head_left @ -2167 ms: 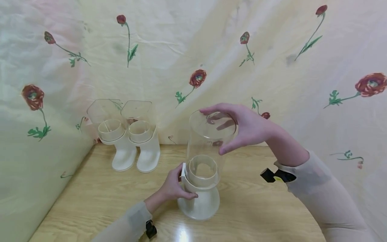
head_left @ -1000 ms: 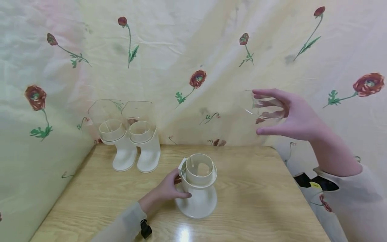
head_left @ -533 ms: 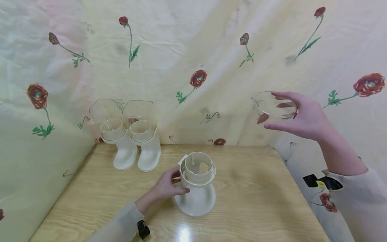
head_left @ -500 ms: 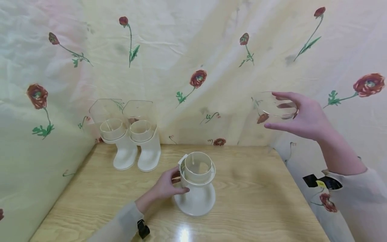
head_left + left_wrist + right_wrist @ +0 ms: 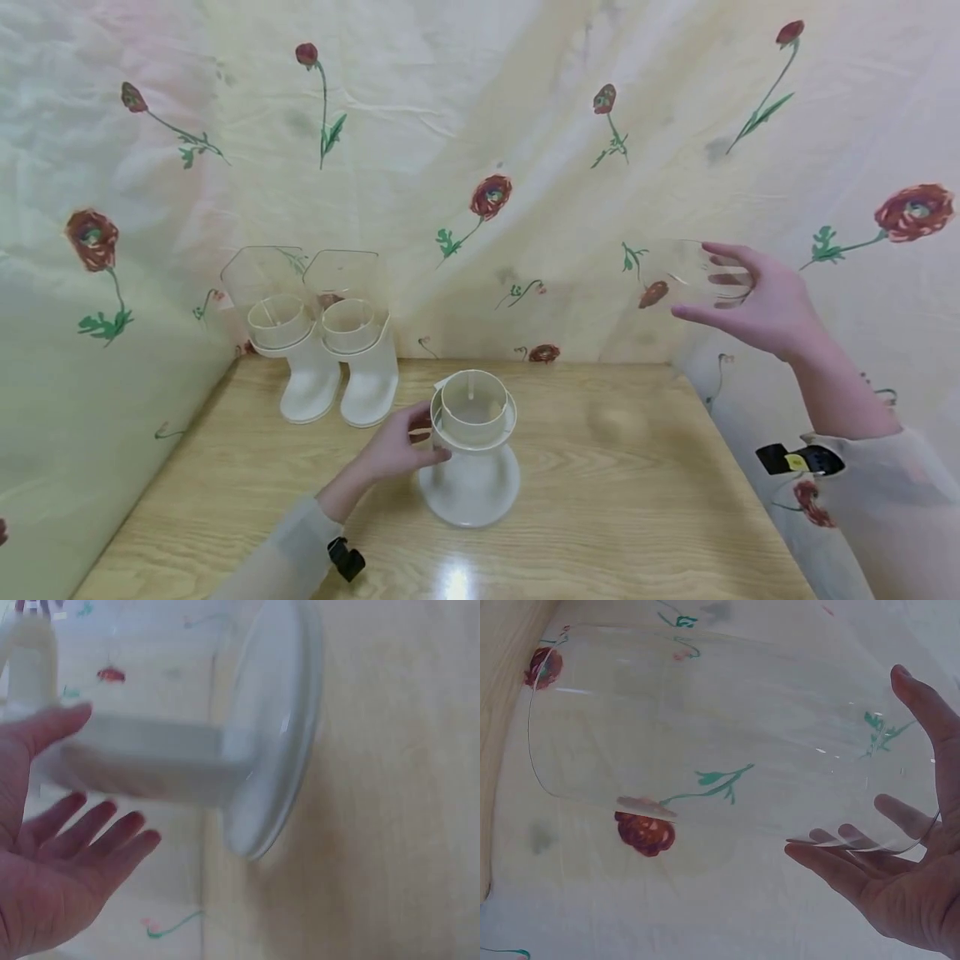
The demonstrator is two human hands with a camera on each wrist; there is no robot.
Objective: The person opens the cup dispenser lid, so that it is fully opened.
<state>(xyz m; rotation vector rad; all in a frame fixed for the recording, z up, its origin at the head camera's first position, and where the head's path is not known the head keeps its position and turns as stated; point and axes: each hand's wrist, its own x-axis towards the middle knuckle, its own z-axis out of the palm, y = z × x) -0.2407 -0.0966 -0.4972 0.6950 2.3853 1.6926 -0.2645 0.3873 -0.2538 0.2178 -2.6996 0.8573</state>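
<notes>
A white dispenser base [image 5: 471,479] with a ring-shaped collar stands upright on the wooden table [image 5: 637,508]. My left hand [image 5: 393,450] is at its left side; in the left wrist view the thumb lies against the base's neck [image 5: 150,761] while the left hand's [image 5: 52,885] fingers stretch out straight, apart from it. My right hand [image 5: 757,304] holds a clear plastic container [image 5: 675,279] in the air over the table's far right corner. Seen from the right wrist, that container [image 5: 727,735] lies sideways, its rim held between the thumb and curled fingers of my right hand [image 5: 907,877].
Two assembled dispensers [image 5: 288,333] [image 5: 356,333], clear tops on white bases, stand side by side at the back left. A flowered curtain [image 5: 450,125] closes off the back and both sides. The table's right edge [image 5: 750,500] runs below my right forearm.
The clear container came off the white base and my right hand carried it up to the right, then slightly lower. The base slid a little left and away. My left fingers have loosened.
</notes>
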